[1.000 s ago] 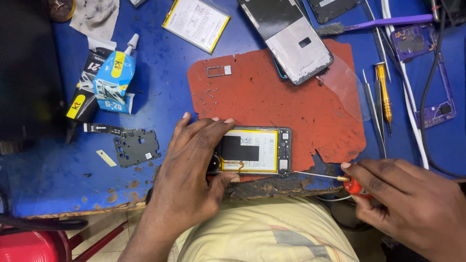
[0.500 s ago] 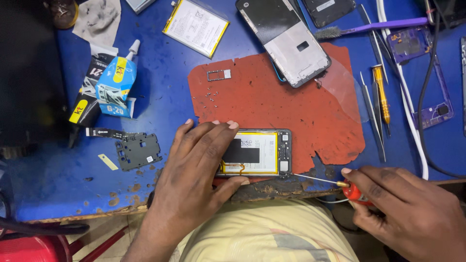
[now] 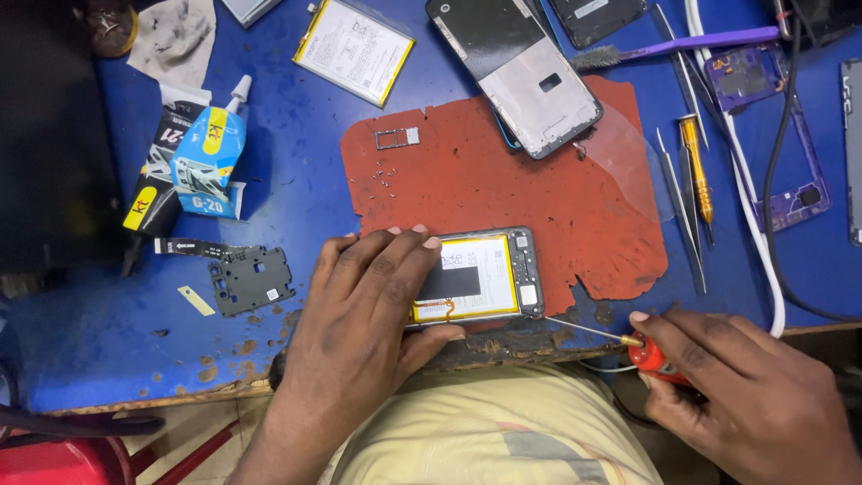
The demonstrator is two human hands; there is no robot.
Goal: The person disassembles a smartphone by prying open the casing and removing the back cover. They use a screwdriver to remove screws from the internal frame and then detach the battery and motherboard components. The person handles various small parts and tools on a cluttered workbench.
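Left hand (image 3: 364, 310): I see it pressed flat on the opened phone (image 3: 480, 277), fingers spread over its left half, thumb along the near edge.
Right hand (image 3: 750, 400): fingers closed around a red-handled screwdriver (image 3: 620, 339); its tip touches the phone's lower right corner.
Phone: lies open, yellow-edged battery showing, on the red mat (image 3: 503, 180) at the near edge of the blue bench (image 3: 296, 135).
Nearby: loose screws (image 3: 384, 180) and a SIM tray (image 3: 397, 137) on the mat; black shield plate (image 3: 251, 280) well left; tweezers (image 3: 682, 220) to the right.
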